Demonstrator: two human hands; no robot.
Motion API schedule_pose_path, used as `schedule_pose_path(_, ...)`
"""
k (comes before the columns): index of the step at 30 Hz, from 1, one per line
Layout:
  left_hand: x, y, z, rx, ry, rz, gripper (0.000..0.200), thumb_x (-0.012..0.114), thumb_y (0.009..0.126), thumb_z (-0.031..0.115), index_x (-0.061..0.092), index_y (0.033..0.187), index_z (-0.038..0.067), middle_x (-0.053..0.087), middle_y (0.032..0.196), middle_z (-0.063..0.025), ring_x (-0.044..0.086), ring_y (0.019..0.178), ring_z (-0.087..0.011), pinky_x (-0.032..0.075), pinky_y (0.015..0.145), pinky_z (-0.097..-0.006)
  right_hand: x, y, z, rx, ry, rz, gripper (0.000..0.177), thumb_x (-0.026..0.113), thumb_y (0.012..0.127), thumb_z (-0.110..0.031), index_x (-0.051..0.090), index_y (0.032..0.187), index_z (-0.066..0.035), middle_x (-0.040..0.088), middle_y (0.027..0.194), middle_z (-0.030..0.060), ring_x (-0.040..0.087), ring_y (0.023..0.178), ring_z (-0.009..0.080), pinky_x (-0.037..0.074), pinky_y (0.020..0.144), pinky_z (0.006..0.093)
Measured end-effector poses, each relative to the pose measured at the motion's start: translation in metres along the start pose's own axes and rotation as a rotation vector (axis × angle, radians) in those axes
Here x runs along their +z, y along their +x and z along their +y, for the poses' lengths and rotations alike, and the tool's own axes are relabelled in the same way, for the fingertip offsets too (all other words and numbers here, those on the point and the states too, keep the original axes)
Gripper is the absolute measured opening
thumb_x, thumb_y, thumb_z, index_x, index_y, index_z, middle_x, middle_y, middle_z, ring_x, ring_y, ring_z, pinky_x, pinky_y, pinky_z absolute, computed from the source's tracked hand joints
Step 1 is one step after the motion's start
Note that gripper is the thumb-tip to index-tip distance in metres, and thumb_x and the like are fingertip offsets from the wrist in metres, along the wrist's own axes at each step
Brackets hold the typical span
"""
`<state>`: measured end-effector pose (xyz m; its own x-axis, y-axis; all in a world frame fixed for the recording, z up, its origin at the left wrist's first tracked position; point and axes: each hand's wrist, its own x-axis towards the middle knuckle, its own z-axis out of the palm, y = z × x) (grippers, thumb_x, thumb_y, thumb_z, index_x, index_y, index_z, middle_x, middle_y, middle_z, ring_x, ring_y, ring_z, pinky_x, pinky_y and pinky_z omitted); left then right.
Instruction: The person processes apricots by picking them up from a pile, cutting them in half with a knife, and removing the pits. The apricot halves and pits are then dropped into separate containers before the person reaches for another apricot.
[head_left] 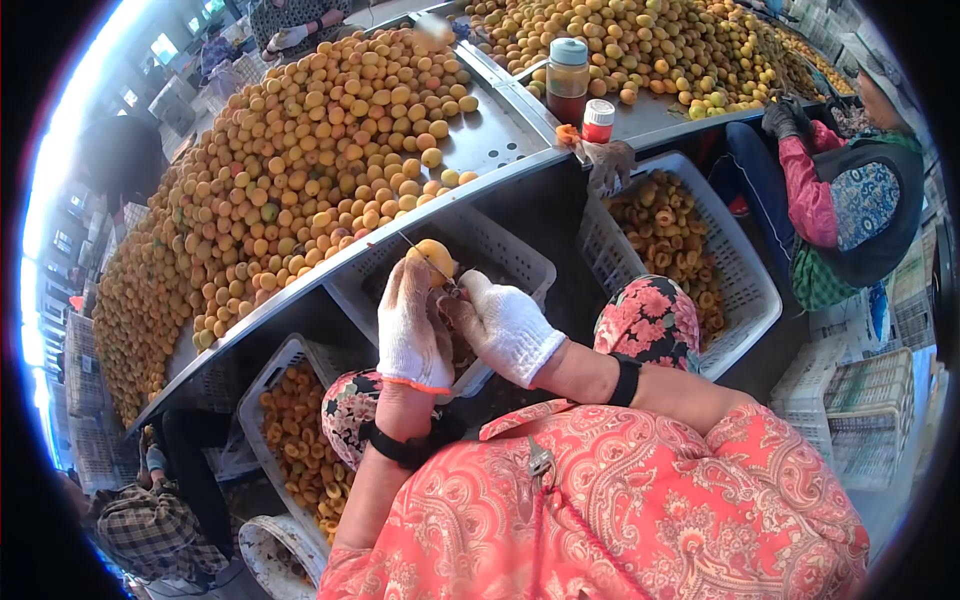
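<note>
Since the apricot (436, 252) looks light, soft and bruisable, its rounded sides suit the closed grip of the left hand (408, 325), while the right hand (503, 328) clasps a thin blade (428, 261).

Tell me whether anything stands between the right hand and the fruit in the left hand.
Only the thin metal tool that the right hand grips: it lies across the fruit, which the left hand holds. Nothing else visible stands between them.

bright white light glares from the left; fisheye edges curve into black.
</note>
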<state>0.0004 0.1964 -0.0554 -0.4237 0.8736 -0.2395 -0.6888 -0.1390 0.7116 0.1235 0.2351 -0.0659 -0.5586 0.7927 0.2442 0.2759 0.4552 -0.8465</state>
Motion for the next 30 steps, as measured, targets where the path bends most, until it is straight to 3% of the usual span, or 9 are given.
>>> schedule_pose_path(6,0.012,-0.011,0.004,0.121,0.081,-0.124,0.029,0.061,0.098,0.022,0.058,0.121,0.004,0.064,0.106,-0.0065,0.062,0.088,-0.0155,0.055,0.074,-0.0303,-0.001,-0.007,-0.002,-0.004,0.051,-0.017,0.024,0.055,0.098,-0.023,0.05,0.106,0.0,0.066,0.079,0.0238,0.065,0.078,0.0443,0.051,0.064,0.0495)
schedule_pose_path(14,-0.001,0.004,-0.013,0.011,0.056,0.099,0.026,0.054,0.101,0.029,0.058,0.11,0.005,0.064,0.095,-0.0089,0.062,0.079,-0.0206,0.055,0.07,-0.0348,0.007,-0.001,0.025,0.049,-0.068,-0.102,0.025,0.056,0.094,-0.02,0.051,0.108,0.0,0.064,0.078,0.0261,0.065,0.077,0.0443,0.05,0.062,0.0504)
schedule_pose_path(16,-0.019,0.019,-0.017,0.108,0.122,0.087,0.027,0.053,0.102,0.029,0.059,0.113,0.005,0.064,0.098,-0.0091,0.063,0.083,-0.0204,0.055,0.071,-0.0345,-0.002,0.001,0.018,-0.034,0.013,-0.073,0.022,0.06,0.092,-0.02,0.059,0.102,0.0,0.066,0.08,0.024,0.067,0.08,0.0411,0.052,0.066,0.0455)
schedule_pose_path(18,-0.021,0.016,-0.01,0.223,0.238,0.053,0.027,0.053,0.102,0.026,0.059,0.118,0.006,0.064,0.105,-0.0086,0.064,0.089,-0.0185,0.055,0.074,-0.0327,-0.028,0.003,-0.01,0.067,0.15,-0.024,0.023,0.067,0.094,-0.022,0.064,0.102,-0.001,0.066,0.073,0.015,0.065,0.068,0.0147,0.051,0.061,0.034)
schedule_pose_path(19,-0.015,0.009,-0.005,0.269,0.305,0.027,0.028,0.053,0.101,0.025,0.058,0.121,0.005,0.064,0.109,-0.0088,0.064,0.092,-0.0183,0.055,0.075,-0.0315,-0.03,0.008,-0.011,-0.05,0.138,0.172,0.021,0.066,0.094,-0.023,0.06,0.093,-0.002,0.063,0.068,0.0186,0.067,0.063,0.0306,0.048,0.054,0.0384)
schedule_pose_path(23,0.011,-0.01,-0.019,0.704,0.983,-0.213,0.037,0.05,0.101,0.023,0.049,0.132,0.003,0.064,0.116,-0.0196,0.067,0.099,-0.0293,0.054,0.079,-0.0357,-0.037,0.025,-0.012,-0.013,0.22,0.221,0.023,0.064,0.094,-0.026,0.06,0.09,-0.004,0.061,0.075,0.0161,0.063,0.068,0.0277,0.048,0.062,0.0366)
schedule_pose_path(27,0.01,-0.019,-0.014,0.306,1.013,-0.142,0.03,0.047,0.103,0.025,0.054,0.123,0.004,0.066,0.102,-0.0181,0.067,0.093,-0.0282,0.052,0.078,-0.0354,-0.033,0.026,-0.011,0.163,0.391,0.159,0.026,0.064,0.095,-0.023,0.057,0.082,-0.002,0.052,0.066,0.0051,0.047,0.063,0.0098,0.043,0.058,0.0307)
schedule_pose_path(28,0.01,-0.024,-0.014,0.187,0.841,-0.142,0.031,0.045,0.105,0.033,0.057,0.118,0.007,0.058,0.079,0.002,0.048,0.059,-0.0065,0.04,0.051,-0.0228,-0.037,0.023,-0.017,0.134,0.335,0.188,0.025,0.063,0.095,-0.021,0.057,0.081,-0.001,0.048,0.064,0.0021,0.042,0.064,0.0072,0.041,0.057,0.0294)
schedule_pose_path(30,0.014,-0.026,-0.018,0.163,0.737,-0.113,0.03,0.045,0.105,0.034,0.058,0.115,0.008,0.057,0.079,0.0025,0.047,0.059,-0.006,0.038,0.05,-0.022,-0.035,0.023,-0.021,0.082,0.335,0.196,0.024,0.062,0.095,-0.019,0.054,0.079,-0.003,0.046,0.066,-0.0013,0.04,0.066,0.0055,0.038,0.056,0.0268)
